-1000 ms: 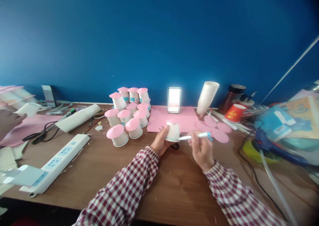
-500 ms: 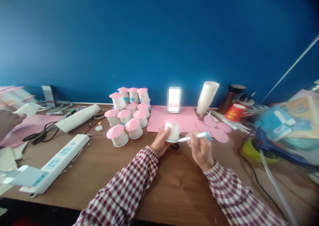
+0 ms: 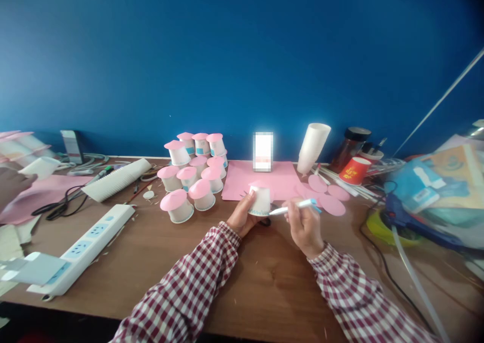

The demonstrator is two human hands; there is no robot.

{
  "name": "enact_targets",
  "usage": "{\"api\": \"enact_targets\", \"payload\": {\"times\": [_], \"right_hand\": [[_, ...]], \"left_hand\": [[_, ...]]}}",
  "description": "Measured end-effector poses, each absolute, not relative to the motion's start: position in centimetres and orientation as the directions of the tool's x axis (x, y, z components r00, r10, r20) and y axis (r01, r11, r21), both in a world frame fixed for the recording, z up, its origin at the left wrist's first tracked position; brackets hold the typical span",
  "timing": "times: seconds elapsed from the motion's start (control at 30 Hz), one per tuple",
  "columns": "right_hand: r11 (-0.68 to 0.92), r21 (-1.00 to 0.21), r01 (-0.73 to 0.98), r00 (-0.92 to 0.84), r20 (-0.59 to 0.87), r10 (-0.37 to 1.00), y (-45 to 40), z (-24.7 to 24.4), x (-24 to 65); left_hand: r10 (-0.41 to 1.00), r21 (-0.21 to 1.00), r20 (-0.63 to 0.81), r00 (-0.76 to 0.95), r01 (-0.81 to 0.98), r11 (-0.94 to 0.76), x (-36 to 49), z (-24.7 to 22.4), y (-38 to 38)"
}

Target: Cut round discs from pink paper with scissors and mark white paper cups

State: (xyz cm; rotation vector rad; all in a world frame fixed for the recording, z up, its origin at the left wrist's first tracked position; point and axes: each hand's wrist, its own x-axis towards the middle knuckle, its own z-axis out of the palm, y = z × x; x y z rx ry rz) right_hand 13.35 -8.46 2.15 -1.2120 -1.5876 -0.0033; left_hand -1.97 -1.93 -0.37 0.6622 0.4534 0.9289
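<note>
A white paper cup [image 3: 260, 202] with a pink top is held by my left hand [image 3: 244, 216], above the table in front of a pink sheet [image 3: 282, 181]. Blue-green zigzag marks run along the cup's lower rim. My right hand [image 3: 304, 229] grips a white marker with a blue end [image 3: 301, 205], its tip at the cup's lower right edge. Several white cups with pink round tops [image 3: 177, 204] stand in a group to the left. Pink paper discs [image 3: 333, 205] lie to the right of the sheet.
A lit phone [image 3: 263, 152] stands by the blue wall, near stacked white cups [image 3: 313, 148] and a red cup [image 3: 354, 171]. At left are a power strip [image 3: 85, 247], a ridged white roll [image 3: 117, 179] and another person's hand [image 3: 13, 186]. A blue glue gun [image 3: 419, 227] lies right.
The view has shifted very slightly. My left hand has turned the cup a little, showing more of the zigzag marks. The marker stays at its lower edge.
</note>
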Motion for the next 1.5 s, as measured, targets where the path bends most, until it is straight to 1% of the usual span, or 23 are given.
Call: {"api": "enact_targets", "payload": {"times": [0.23, 0.37, 0.5, 0.67, 0.87, 1.07, 1.27, 1.5], "right_hand": [[0.494, -0.565, 0.662, 0.115, 0.727, 0.678, -8.55, 1.87, 13.29], [0.502, -0.546, 0.670, 0.096, 0.735, 0.671, -8.63, 1.85, 13.25], [0.499, -0.526, 0.689, 0.092, 0.746, 0.660, -8.62, 2.00, 13.23], [0.493, -0.530, 0.690, 0.097, 0.743, 0.662, -8.62, 1.91, 13.32], [0.481, -0.551, 0.682, 0.134, 0.741, 0.658, -8.64, 1.85, 13.43], [0.500, -0.535, 0.681, 0.091, 0.740, 0.667, -8.61, 2.20, 13.40], [0.474, -0.588, 0.655, 0.154, 0.719, 0.678, -8.63, 1.95, 13.38], [0.476, -0.548, 0.688, 0.111, 0.728, 0.677, -8.49, 2.01, 13.48]], "left_hand": [[0.849, 0.733, -0.096, 0.519, -0.540, 0.413, -2.05, -0.10, -2.05], [0.844, 0.750, -0.090, 0.529, -0.521, 0.407, -1.96, 0.02, -2.06], [0.844, 0.747, -0.070, 0.532, -0.533, 0.398, -1.94, -0.16, -2.04], [0.841, 0.754, -0.028, 0.540, -0.541, 0.373, -1.99, -0.13, -2.11], [0.834, 0.734, -0.037, 0.550, -0.551, 0.396, -1.92, 0.02, -2.17], [0.847, 0.728, -0.066, 0.528, -0.555, 0.403, -1.97, -0.11, -2.14], [0.841, 0.705, -0.062, 0.538, -0.573, 0.418, -2.00, -0.14, -2.10], [0.840, 0.716, -0.065, 0.539, -0.560, 0.416, -2.06, -0.06, -2.15]]}}
